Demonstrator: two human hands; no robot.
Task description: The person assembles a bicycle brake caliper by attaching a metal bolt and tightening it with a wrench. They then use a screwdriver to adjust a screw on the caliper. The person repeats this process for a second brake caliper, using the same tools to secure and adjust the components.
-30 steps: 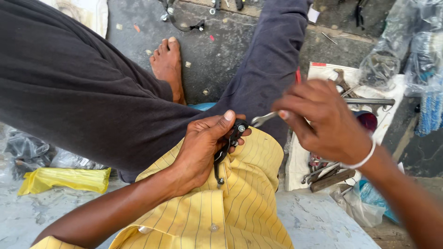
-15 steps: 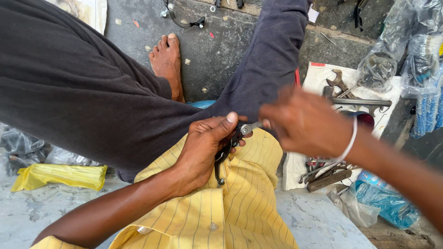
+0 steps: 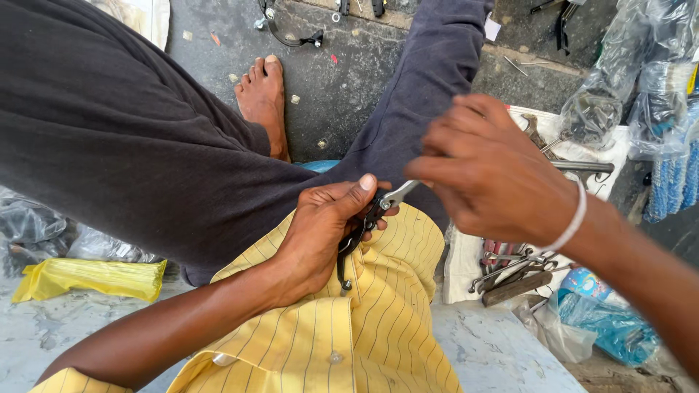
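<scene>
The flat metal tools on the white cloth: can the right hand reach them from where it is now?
Probably yes. The right hand is at the silver tip of the small part held by the left hand, directly above the metal tools on the white cloth; nothing lies between.

Right hand (image 3: 489,169) hides the tool's (image 3: 397,195) probable handle.

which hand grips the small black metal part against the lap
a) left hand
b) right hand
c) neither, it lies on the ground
a, the left hand is wrapped around the black metal part, while the right hand holds a silver tool to its top end.
</scene>
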